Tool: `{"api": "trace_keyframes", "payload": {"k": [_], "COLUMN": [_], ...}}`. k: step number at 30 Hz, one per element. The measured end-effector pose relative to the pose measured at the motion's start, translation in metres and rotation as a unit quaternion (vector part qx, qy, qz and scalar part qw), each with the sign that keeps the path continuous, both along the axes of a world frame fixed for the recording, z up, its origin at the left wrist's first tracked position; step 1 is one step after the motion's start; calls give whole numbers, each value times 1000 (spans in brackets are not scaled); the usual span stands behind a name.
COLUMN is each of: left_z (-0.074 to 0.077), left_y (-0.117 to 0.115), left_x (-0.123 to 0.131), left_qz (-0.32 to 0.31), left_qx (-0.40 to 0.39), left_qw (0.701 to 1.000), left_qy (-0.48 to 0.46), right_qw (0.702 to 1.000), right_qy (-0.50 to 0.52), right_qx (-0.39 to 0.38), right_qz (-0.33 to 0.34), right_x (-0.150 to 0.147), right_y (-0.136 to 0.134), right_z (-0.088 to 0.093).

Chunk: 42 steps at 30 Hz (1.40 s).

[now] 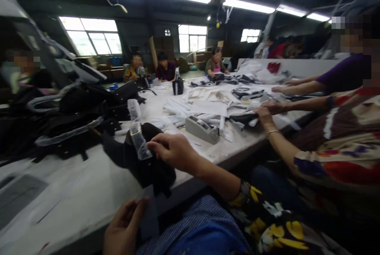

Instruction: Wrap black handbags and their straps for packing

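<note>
A black bag [157, 172] lies on the white table near its front edge. On it, a strap with a metal buckle is covered by a clear plastic wrap [139, 142]. My right hand [178, 152] reaches over the bag and pinches the lower end of that wrap between thumb and fingers. Lower down, in front of the table edge, my left hand [126, 221] is closed on a thin greyish sheet [149, 213], gripped by thumb and forefinger. The sheet hangs below the bag, and its material is unclear.
A grey tape dispenser [202, 129] stands right of the bag. Black bags [80, 104] are piled at the left. White paper rolls and sheets [208, 106] cover the table's middle. Close on the right, a co-worker's hands [267, 112] handle dark pieces; several people sit farther back.
</note>
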<state>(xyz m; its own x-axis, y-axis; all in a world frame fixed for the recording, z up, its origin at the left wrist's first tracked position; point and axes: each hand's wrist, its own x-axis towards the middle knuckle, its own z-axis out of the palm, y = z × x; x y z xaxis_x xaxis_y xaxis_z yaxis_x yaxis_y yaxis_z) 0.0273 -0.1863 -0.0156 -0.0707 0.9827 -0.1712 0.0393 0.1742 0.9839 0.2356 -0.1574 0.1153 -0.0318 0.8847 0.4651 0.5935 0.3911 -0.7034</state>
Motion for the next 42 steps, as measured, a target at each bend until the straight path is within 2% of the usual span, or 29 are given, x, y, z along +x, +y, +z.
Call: {"api": "trace_keyframes", "payload": {"k": [2, 4, 7, 9, 13, 17, 22, 23, 27, 31, 35, 39, 42], "left_z": [10, 16, 18, 15, 8, -4, -22, -26, -42, -51, -52, -52, -53], "left_y": [-8, -12, -14, -18, -27, -31, -34, -34, -34, -36, -41, -43, -43], "left_x": [3, 5, 5, 7, 11, 15, 16, 16, 13, 7, 4, 5, 6], "left_qz": [-2, -16, -32, -32, -22, -11, 16, 19, 11, 13, 22, 21, 21], "left_qx": [12, 23, 50, 72, 96, 79, 35, 33, 26, 29, 35, 39, 43], "left_qw": [998, 996, 993, 992, 991, 992, 995, 995, 997, 999, 999, 999, 999], "left_qy": [-53, -84, -98, -94, -94, -101, -92, -88, -68, -40, -12, -6, -6], "right_qw": [999, 996, 983, 978, 980, 982, 996, 997, 996, 991, 984, 965, 960], "right_qy": [-14, 8, 78, 113, 126, 98, 44, 26, -8, 24, 105, 194, 211], "right_qx": [-21, -63, -112, -117, -105, -107, -73, -67, -77, -115, -129, -160, -170], "right_qz": [20, 57, 122, 130, 111, 121, 5, -1, 46, 70, 57, 68, 69], "right_x": [1, -3, -13, -20, -28, -18, 3, 6, 6, 1, -6, -16, -19], "right_y": [-5, -13, -29, -39, -48, -47, -36, -33, -21, -20, -27, -33, -34], "right_z": [-15, -43, -81, -92, -95, -108, -134, -138, -143, -139, -136, -139, -140]}}
